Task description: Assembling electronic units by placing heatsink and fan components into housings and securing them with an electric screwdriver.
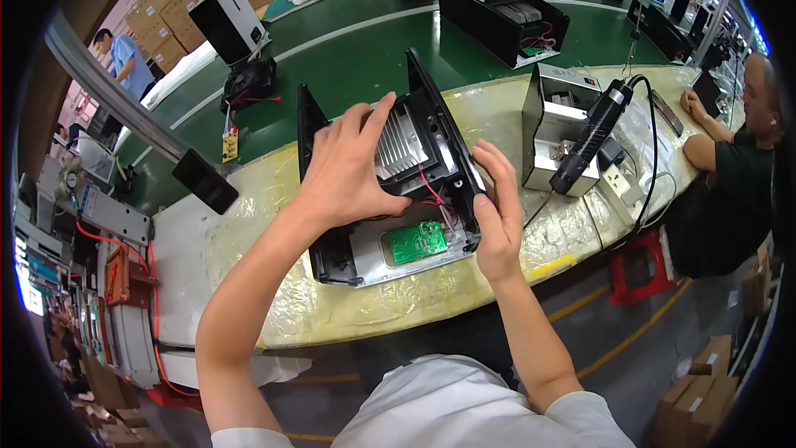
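Observation:
In front of me an opened black device housing (pixel 421 75) lies on the bench, its side panels standing up. A silver finned heat sink (pixel 396 149) sits inside, with red wires running from it. My left hand (pixel 344 170) reaches over the heat sink, its thumb and fingers spread around the sides and gripping it. Part of the heat sink is hidden under that hand. My right hand (pixel 500 220) holds the housing's right side panel, thumb near its edge and fingers along the outside. A green circuit board (pixel 417 242) shows at the housing's near end.
An electric screwdriver (pixel 593 137) hangs at the right over an open metal casing (pixel 539 120). Beyond runs a green conveyor belt (pixel 356 58) with another open black housing (pixel 497 21) and a black fan (pixel 249 83). A co-worker (pixel 738 149) sits at the right, near a red stool (pixel 643 270).

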The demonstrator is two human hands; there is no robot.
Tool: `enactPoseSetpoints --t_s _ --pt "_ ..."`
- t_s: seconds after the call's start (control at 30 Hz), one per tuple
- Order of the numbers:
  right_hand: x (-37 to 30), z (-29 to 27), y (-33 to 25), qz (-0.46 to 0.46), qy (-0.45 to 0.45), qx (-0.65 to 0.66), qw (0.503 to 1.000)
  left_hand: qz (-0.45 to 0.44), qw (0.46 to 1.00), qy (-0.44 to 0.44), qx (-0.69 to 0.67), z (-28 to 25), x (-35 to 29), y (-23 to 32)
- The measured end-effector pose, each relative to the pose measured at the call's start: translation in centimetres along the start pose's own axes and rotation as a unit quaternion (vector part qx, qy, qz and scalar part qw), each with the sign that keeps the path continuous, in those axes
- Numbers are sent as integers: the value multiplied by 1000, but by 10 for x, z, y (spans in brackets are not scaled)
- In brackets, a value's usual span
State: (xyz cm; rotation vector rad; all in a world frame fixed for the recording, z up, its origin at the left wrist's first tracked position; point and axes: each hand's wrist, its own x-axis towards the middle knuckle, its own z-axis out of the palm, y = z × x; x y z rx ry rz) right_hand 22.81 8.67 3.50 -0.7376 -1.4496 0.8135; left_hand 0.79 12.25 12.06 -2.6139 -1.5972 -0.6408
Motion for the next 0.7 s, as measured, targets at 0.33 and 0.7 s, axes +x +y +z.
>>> enactPoseSetpoints --t_s 0.33,0.7 --pt "-1 13 1 0 63 49 997 -34 998 -43 16 -10 -31 24" --pt "-7 13 4 2 -15 -4 1000 -21 991 -130 35 10 -32 25"
